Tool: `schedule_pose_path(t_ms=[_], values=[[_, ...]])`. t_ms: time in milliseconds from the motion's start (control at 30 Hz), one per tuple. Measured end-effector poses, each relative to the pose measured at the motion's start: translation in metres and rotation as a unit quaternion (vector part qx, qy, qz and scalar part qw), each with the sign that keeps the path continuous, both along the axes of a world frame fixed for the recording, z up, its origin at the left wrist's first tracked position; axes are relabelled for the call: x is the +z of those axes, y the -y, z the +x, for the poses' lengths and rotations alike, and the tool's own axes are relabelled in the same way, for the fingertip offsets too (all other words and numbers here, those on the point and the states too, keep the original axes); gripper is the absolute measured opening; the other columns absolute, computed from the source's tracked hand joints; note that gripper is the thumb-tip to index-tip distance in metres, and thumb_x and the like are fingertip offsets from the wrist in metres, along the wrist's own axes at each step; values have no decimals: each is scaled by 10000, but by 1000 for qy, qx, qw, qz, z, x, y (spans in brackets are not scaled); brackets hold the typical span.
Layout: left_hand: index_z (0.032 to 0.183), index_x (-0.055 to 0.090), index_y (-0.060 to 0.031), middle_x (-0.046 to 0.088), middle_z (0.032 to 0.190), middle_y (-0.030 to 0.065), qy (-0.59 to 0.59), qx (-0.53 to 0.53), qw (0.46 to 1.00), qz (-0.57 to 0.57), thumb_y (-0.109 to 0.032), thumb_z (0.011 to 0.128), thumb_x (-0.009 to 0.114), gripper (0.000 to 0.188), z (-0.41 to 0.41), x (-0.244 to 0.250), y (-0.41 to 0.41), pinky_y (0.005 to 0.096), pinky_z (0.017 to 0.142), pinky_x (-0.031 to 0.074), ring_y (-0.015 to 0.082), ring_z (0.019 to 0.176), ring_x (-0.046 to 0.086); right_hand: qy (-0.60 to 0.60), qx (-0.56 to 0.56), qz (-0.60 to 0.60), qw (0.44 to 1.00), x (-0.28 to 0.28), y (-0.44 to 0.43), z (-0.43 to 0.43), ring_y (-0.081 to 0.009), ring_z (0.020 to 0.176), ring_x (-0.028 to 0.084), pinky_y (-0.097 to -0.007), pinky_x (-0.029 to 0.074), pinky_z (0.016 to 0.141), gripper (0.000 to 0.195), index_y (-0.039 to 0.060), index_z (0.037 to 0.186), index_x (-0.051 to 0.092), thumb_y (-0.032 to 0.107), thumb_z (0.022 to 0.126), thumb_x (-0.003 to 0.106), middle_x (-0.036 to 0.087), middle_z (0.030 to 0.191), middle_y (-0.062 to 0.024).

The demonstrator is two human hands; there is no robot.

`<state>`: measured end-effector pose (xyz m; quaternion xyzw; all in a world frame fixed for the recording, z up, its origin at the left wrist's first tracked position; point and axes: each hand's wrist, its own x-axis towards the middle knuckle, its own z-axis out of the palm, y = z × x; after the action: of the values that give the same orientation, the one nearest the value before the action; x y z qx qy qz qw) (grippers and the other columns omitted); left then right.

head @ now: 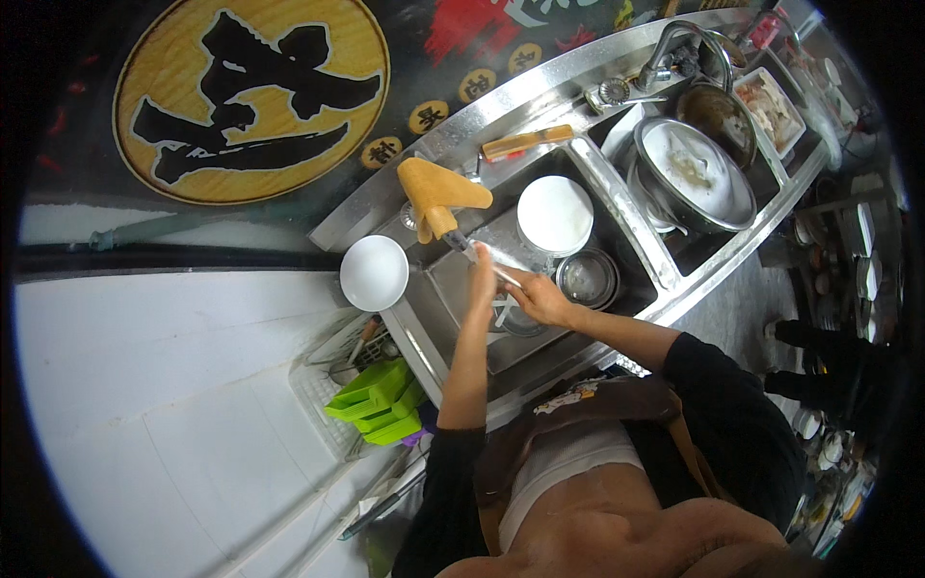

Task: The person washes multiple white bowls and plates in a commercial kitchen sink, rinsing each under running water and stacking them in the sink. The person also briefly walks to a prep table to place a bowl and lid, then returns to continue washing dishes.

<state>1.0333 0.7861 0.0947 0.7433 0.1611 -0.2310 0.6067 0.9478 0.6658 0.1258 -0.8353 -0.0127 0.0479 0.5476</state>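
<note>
Under a tap wrapped in yellow cloth [442, 199], both hands meet over the left basin of a steel sink. My right hand [540, 298] grips one end of a slender pale utensil [509, 277], whose exact kind is unclear. Around its other part, beside the water stream, my left hand [482, 280] is closed. Just below the hands, white utensils [503, 312] show over a round metal vessel [526, 324], partly hidden by my right hand. A stack of white bowls [555, 215] and nested steel bowls [588, 277] stand on the right in this basin.
A white bowl [374, 273] rests at the sink's left end. Below it, a plastic crate [312, 383] holds green containers [379, 397]. In the right basin sits a large steel bowl [744, 209] with white dishes, near a curved faucet [683, 32]. Someone's dark-clothed legs [816, 361] appear far right.
</note>
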Motion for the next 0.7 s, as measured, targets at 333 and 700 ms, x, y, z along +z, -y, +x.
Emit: schedule_pose_path(t_ms=[333,700], values=[[1313,456,8,579,1202,180,-14,-51,999,2,-590,943,367,709,24,-41,-22,413,926,460,321,1070,588,-215,-163,342,900,7,11,0,-100,678,579,-268,472,594,267,7,1056,642,235,946,559,654,835,-47],[1397,331,5,394,1425,169,-173,37,847,-502,-410,1018,272,565,-35,26,-42,459,1096,309,303,1303,398,-94,-210,242,943,-59,34,46,-245,978,593,-336,466,876,363,-38,1197,561,173,902,566,608,1115,-157]])
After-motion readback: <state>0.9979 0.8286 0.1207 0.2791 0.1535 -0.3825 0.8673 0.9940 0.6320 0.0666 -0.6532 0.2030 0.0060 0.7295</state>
